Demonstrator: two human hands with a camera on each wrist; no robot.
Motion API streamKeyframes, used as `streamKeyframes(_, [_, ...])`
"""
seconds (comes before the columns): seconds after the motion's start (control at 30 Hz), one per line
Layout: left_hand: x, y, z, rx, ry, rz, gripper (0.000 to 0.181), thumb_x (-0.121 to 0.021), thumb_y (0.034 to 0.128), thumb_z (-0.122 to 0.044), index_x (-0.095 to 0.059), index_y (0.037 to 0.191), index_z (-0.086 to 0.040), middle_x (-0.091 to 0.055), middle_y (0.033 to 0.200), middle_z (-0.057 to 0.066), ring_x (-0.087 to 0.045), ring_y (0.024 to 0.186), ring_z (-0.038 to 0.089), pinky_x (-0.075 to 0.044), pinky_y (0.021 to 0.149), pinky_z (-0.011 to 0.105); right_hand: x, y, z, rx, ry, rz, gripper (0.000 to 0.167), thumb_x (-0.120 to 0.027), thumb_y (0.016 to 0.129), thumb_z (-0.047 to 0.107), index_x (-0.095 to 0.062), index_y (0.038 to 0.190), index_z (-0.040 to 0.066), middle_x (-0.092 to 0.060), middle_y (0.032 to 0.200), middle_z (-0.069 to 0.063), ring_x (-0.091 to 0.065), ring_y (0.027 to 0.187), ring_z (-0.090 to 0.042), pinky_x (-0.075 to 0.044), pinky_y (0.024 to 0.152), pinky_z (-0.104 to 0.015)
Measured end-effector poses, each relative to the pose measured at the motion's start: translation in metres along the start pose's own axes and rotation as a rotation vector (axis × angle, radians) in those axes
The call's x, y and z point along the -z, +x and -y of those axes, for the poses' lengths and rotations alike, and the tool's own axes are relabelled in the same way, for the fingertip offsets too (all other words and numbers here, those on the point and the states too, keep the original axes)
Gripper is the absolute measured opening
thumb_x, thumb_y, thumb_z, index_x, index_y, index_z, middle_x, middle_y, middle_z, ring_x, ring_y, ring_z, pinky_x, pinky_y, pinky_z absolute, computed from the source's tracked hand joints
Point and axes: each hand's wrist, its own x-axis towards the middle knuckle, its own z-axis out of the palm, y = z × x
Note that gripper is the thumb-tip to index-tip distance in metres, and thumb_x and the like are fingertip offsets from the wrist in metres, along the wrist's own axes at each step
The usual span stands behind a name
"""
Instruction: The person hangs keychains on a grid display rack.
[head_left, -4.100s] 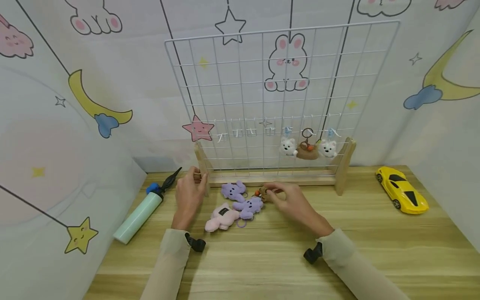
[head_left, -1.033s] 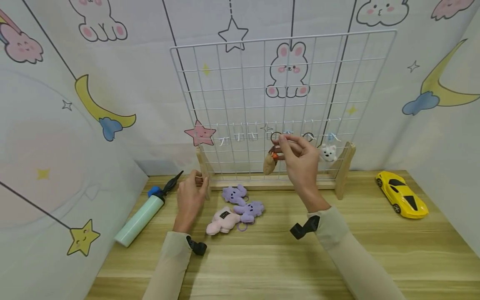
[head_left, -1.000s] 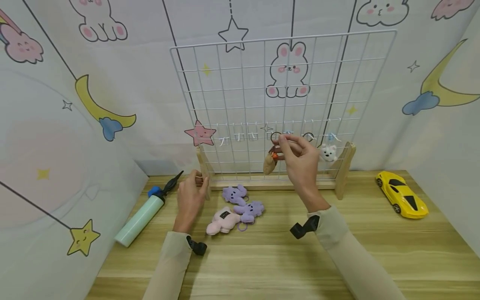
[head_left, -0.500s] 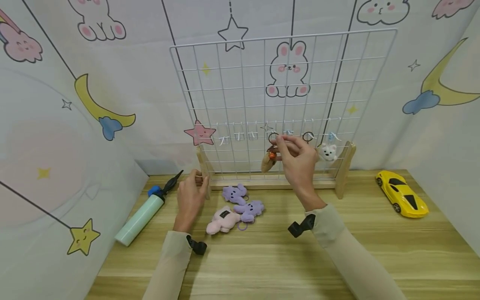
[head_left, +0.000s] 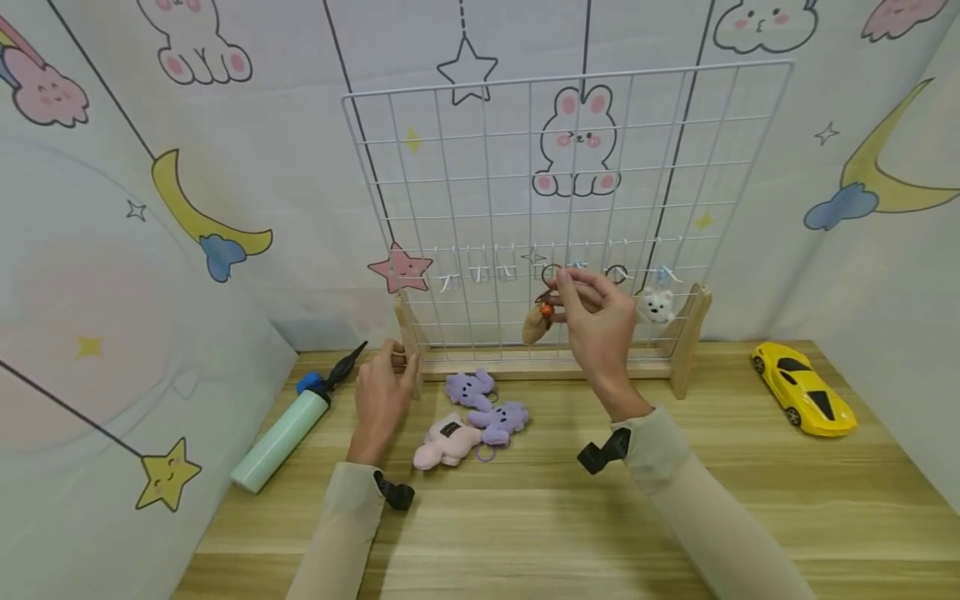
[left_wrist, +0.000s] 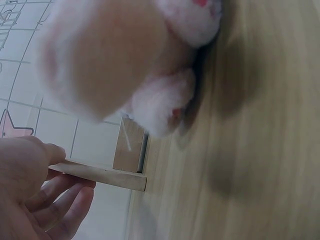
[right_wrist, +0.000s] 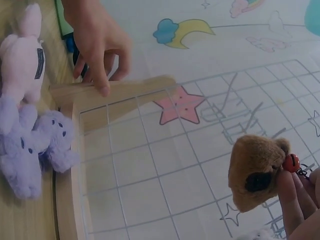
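My right hand [head_left: 600, 321] pinches a brown plush keychain [right_wrist: 255, 172] by its dark metal ring [head_left: 551, 275], up against the row of hooks on the white wire grid rack [head_left: 487, 179]. A small orange bell [right_wrist: 291, 163] hangs beside the plush. Whether the ring sits on a hook is not clear. My left hand [head_left: 382, 396] holds the rack's left wooden leg [left_wrist: 100, 176] between thumb and fingers. Two purple plush keychains [head_left: 468, 389] and a pink plush keychain [head_left: 447, 442] lie on the table between the hands, just in front of the rack.
A white bear keychain [head_left: 657, 305] hangs near the rack's right end; items behind the right hand are mostly hidden. Bare hooks [head_left: 477, 272] line the left half. A mint-green hand pump [head_left: 281, 440] lies left, a yellow toy car [head_left: 804, 389] right.
Since the earliest frame, my right hand has lifted the brown plush keychain from the table to the hooks. Over the last second it shifts only slightly. The left hand stays on the leg.
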Motion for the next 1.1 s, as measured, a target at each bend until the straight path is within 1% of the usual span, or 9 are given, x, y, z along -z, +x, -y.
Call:
streamKeyframes(0.17, [0.0,0.0,0.001,-0.004,0.003,0.0,0.024,-0.074,0.1059,-0.029,-0.071,0.109,-0.005,-0.083,0.105,0.019,-0.082,0.095,0.034,-0.064,0.082,0.055,0.001,-0.001,-0.006,-0.025,-0.013,0.018,0.031,-0.074,0.105,0.028,-0.078,0.118,0.0,-0.083,0.108,-0.021,-0.082,0.082,-0.01,-0.066,0.067,-0.032])
streamKeyframes(0.3, [0.001,-0.001,0.001,0.002,0.003,0.007,0.024,-0.074,0.1055,-0.028,-0.071,0.111,-0.005,-0.083,0.106,0.019,-0.082,0.096,0.034,-0.064,0.082,0.055,0.005,-0.005,-0.015,-0.023,-0.036,0.027,0.029,-0.073,0.106,0.026,-0.077,0.122,0.001,-0.082,0.112,-0.021,-0.083,0.09,-0.013,-0.066,0.069,-0.031])
streamKeyframes(0.43, [0.001,-0.001,-0.001,0.009,-0.004,0.017,0.024,-0.074,0.1059,-0.029,-0.072,0.111,-0.006,-0.083,0.106,0.018,-0.082,0.097,0.034,-0.064,0.083,0.055,0.015,-0.014,-0.022,-0.009,-0.051,0.013,0.032,-0.072,0.107,0.025,-0.076,0.126,0.0,-0.082,0.116,-0.019,-0.083,0.098,-0.022,-0.066,0.069,-0.03])
streamKeyframes(0.53, [0.002,-0.001,-0.002,0.01,-0.005,0.021,0.024,-0.073,0.1064,-0.029,-0.072,0.111,-0.006,-0.083,0.106,0.018,-0.082,0.097,0.034,-0.064,0.084,0.055,0.025,-0.019,-0.026,-0.017,-0.048,0.001,0.033,-0.071,0.108,0.026,-0.075,0.126,-0.001,-0.081,0.117,-0.021,-0.082,0.1,-0.028,-0.066,0.068,-0.03])
streamKeyframes(0.63, [0.003,0.0,-0.002,0.012,-0.004,0.022,0.024,-0.073,0.1063,-0.029,-0.072,0.111,-0.005,-0.083,0.106,0.019,-0.082,0.097,0.034,-0.064,0.084,0.055,0.036,-0.022,-0.03,-0.026,-0.052,-0.02,0.032,-0.07,0.108,0.026,-0.076,0.125,0.0,-0.081,0.116,-0.024,-0.083,0.098,-0.024,-0.065,0.067,-0.029])
streamKeyframes(0.8, [0.002,-0.001,-0.003,0.012,-0.005,0.021,0.024,-0.073,0.1061,-0.028,-0.072,0.111,-0.005,-0.083,0.107,0.019,-0.082,0.097,0.034,-0.064,0.084,0.055,0.065,-0.025,-0.034,-0.012,-0.09,-0.078,0.03,-0.069,0.108,0.025,-0.077,0.123,0.0,-0.081,0.108,-0.024,-0.081,0.086,-0.011,-0.063,0.06,-0.025])
streamKeyframes(0.87, [0.002,-0.001,-0.002,0.014,-0.007,0.014,0.023,-0.074,0.1056,-0.028,-0.072,0.11,-0.005,-0.083,0.106,0.019,-0.082,0.096,0.034,-0.064,0.083,0.055,0.08,-0.023,-0.036,-0.01,-0.115,-0.12,0.029,-0.07,0.108,0.024,-0.077,0.121,-0.001,-0.082,0.103,-0.02,-0.078,0.079,-0.008,-0.06,0.056,-0.022])
streamKeyframes(0.97, [0.001,-0.001,-0.002,0.013,-0.005,0.004,0.022,-0.075,0.1049,-0.027,-0.072,0.108,-0.006,-0.083,0.104,0.018,-0.082,0.095,0.034,-0.064,0.081,0.055,0.104,-0.02,-0.042,-0.029,-0.171,-0.206,0.027,-0.072,0.106,0.022,-0.077,0.119,-0.001,-0.082,0.093,-0.006,-0.073,0.072,-0.004,-0.055,0.052,-0.018])
streamKeyframes(1.1, [0.0,-0.001,-0.001,0.01,-0.001,-0.012,0.02,-0.076,0.1044,-0.027,-0.072,0.107,-0.007,-0.084,0.103,0.018,-0.082,0.094,0.034,-0.064,0.08,0.055,0.135,-0.015,-0.05,-0.045,-0.301,-0.317,0.027,-0.075,0.104,0.022,-0.075,0.12,0.0,-0.075,0.091,0.014,-0.068,0.077,0.0,-0.053,0.061,-0.013])
